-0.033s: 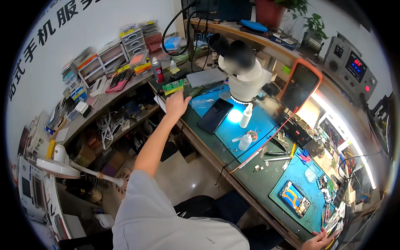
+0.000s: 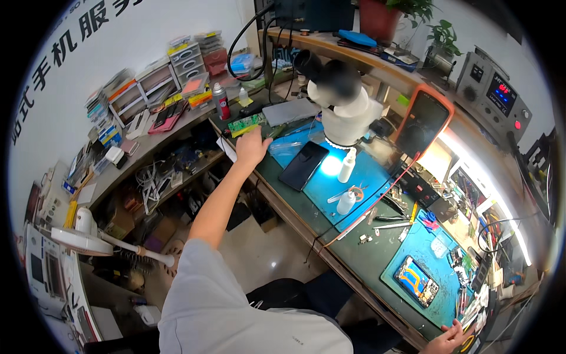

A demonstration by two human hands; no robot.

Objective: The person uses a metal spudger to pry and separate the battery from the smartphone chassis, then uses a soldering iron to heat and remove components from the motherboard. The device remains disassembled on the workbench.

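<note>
My left arm stretches out to the workbench's far left end. There my left hand (image 2: 252, 147) rests by a green circuit board (image 2: 244, 123) with a yellow strip along its near side. The thumb points out to the right, while the other fingers are hidden in front of the hand. To its right lies a dark smartphone (image 2: 303, 166) on a blue mat (image 2: 318, 203). My right hand (image 2: 446, 341) is at the bottom right, fingers loosely apart and holding nothing visible. Above it, an opened phone (image 2: 417, 281) with bare inner parts lies on a second blue mat (image 2: 394, 266).
A white microscope (image 2: 345, 112) stands over the first mat, near a white spray bottle (image 2: 348, 165) and a small squeeze bottle (image 2: 346, 202). Behind are an orange-framed multimeter (image 2: 423, 121) and a power supply (image 2: 494, 94). A spray can (image 2: 221, 101) stands beyond my left hand.
</note>
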